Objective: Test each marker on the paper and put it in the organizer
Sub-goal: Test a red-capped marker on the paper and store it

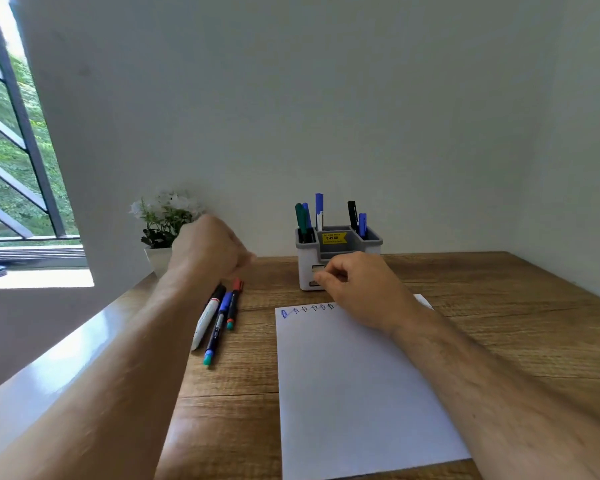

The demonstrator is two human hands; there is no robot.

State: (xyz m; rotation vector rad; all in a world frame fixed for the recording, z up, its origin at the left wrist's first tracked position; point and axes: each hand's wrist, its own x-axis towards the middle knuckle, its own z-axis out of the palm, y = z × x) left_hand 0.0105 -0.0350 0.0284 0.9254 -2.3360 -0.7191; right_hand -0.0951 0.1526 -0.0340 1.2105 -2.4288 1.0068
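Left hand: fingers curled into a fist above the desk; whether it holds anything cannot be told. Right hand: fingers curled loosely in front of the organizer, nothing visible in them. Three markers lie side by side left of the paper, under the left wrist. Organizer holds five upright markers, near the wall. Wooden desk; potted plant in the back-left corner, window beyond. Desk bare right of the paper.

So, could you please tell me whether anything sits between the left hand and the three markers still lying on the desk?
Nothing visible does. The left hand hovers just above the cap ends of the three markers, with only air between; the paper and organizer lie off to the right.
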